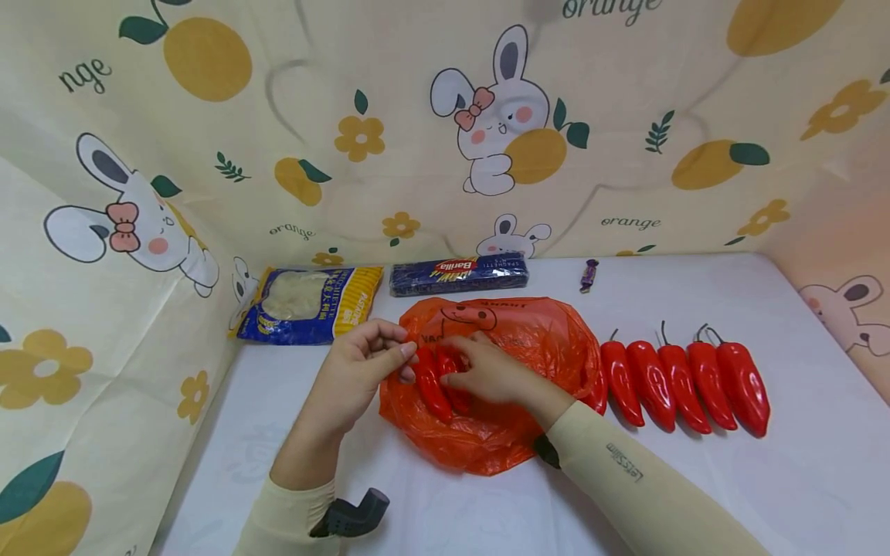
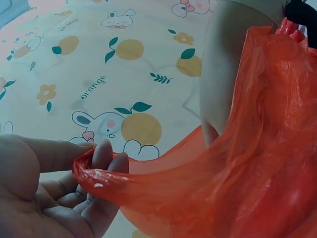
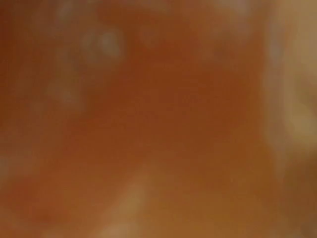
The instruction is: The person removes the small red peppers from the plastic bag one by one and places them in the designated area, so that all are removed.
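Observation:
A red plastic bag (image 1: pixel 535 347) lies spread on the table, its mouth towards the left. My left hand (image 1: pixel 361 374) pinches the bag's edge between thumb and fingers; the left wrist view shows the bag film (image 2: pixel 163 183) stretched from that hand (image 2: pixel 64 188). At the bag's mouth, my right hand (image 1: pixel 497 371) has its thumb and fingers around a red chili pepper (image 1: pixel 450 371), partly hidden by the hand. Beside it lies another red chili pepper (image 1: pixel 433 390). The right wrist view is an orange blur from the bag film (image 3: pixel 163 99).
Several red chili peppers (image 1: pixel 684 386) with stems lie in a row right of the bag. Behind stand a blue-and-yellow pasta packet (image 1: pixel 306 305), a dark blue spaghetti pack (image 1: pixel 459 274) and a small purple wrapped candy (image 1: pixel 589 276). A printed cloth (image 1: pixel 417 177) walls the table.

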`<state>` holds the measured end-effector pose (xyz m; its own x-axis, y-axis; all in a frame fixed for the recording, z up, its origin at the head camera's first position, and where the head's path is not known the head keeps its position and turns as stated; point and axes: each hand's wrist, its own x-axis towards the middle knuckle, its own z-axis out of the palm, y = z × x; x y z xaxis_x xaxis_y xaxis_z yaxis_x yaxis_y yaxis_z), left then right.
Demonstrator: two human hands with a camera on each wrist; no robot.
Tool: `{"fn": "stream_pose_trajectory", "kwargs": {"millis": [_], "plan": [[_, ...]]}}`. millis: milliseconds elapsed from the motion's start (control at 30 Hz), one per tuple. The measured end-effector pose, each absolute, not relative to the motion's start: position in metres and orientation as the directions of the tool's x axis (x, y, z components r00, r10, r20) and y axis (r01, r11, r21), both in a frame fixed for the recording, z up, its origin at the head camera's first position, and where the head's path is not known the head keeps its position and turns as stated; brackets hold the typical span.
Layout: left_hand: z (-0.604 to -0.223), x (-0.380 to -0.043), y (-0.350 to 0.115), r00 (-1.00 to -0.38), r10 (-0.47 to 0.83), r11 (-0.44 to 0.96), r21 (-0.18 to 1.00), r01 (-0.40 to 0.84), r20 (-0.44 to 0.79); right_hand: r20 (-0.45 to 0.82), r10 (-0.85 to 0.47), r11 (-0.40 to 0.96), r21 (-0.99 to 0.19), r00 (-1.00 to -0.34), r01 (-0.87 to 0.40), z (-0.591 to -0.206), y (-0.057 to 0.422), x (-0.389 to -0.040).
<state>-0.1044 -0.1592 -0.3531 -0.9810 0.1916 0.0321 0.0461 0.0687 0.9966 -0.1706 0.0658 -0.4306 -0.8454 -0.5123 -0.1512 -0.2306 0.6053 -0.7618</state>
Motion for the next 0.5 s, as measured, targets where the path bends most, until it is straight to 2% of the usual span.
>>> {"fn": "stream_pose_trajectory", "kwargs": {"millis": [267,500], "plan": [[-0.3540,-0.1049,-0.1595,-0.981,0.192,0.073,0.996,0.049,0.034,-0.160,-0.466,0.671,-0.704,-0.870,-0.230,-0.4313,0.0589,-0.1735],[-0.3551,-0.1053,-0.1611,-0.981,0.190,0.077,0.996,0.052,0.037,-0.157,-0.478,0.618,-0.759,-0.864,-0.204,-0.4325,0.0579,-0.1766]]}}
